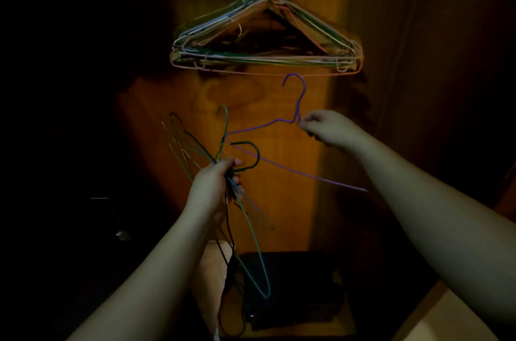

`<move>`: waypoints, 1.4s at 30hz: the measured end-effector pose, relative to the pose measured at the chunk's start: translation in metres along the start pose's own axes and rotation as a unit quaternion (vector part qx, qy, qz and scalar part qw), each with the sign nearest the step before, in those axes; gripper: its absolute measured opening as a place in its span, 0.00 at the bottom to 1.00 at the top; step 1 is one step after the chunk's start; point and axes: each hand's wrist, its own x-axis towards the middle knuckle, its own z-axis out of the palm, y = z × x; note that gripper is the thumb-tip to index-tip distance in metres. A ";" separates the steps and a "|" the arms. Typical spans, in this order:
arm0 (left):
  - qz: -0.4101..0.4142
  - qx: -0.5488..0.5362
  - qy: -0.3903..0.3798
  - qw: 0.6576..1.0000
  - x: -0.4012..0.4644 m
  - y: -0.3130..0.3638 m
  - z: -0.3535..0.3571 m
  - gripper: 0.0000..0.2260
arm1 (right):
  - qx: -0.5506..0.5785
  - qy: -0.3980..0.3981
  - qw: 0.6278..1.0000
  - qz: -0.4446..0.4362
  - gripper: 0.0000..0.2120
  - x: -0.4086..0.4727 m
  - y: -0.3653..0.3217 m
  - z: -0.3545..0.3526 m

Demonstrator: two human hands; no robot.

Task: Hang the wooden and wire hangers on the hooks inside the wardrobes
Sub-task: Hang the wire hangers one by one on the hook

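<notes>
- left hand point(216, 181) fisted round a bundle of wire hangers point(223, 150), about four or five, tangled, exact count unclear
- right hand point(325, 127) pinches one purple hanger point(297, 106) at its neck, hook up, bar slanting down-right
- hung stack point(265, 41) straight above, many hangers; right hand nearer; the wardrobe hook itself can't be seen

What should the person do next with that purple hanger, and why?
Probably lift the purple wire hanger up to join the hung bunch of wire hangers: the right hand pinches its neck just below them, hook upward, while the left hand grips the remaining hangers.
</notes>
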 end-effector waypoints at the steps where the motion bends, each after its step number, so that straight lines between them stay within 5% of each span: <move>1: 0.013 -0.013 -0.001 1.000 0.001 0.008 0.002 0.10 | -0.019 0.009 1.000 -0.021 0.07 0.002 -0.005 -0.006; 12: 0.125 -0.016 0.005 0.992 -0.003 0.097 0.025 0.09 | -0.070 0.121 0.974 -0.179 0.04 0.025 -0.062 -0.065; 25: 0.133 -0.023 0.027 0.990 0.003 0.125 0.034 0.07 | -0.117 0.076 0.966 -0.216 0.08 0.018 -0.083 -0.070; 42: 0.123 -0.040 0.020 0.991 0.018 0.167 0.045 0.05 | -0.022 0.227 0.953 -0.197 0.19 0.079 -0.139 -0.113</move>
